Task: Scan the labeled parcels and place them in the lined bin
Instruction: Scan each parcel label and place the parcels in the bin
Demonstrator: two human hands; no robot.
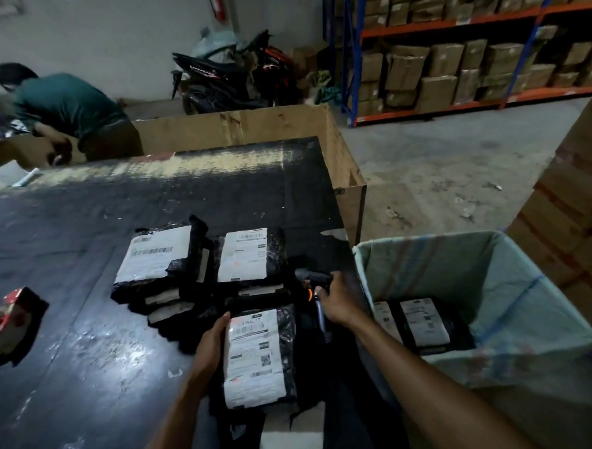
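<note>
A black parcel with a white label (257, 357) lies at the near edge of the dark table (88, 338); my left hand (211, 345) grips its left side. My right hand (336, 301) is closed around a handheld barcode scanner (313, 281), just right of the parcels. Two stacks of black labeled parcels sit behind: a left stack (159, 259) and a right stack (251, 257). The bin lined with a pale green woven sack (518, 298) stands to the right of the table, with scanned parcels (419, 321) lying at its bottom.
A red tape dispenser (8, 321) sits at the table's left edge. A big open cardboard box (282, 125) stands behind the table, where a person in a green shirt (69, 105) bends over. Stacked cartons (575, 209) rise on the right; shelving (449, 44) and a motorbike (232, 76) stand beyond.
</note>
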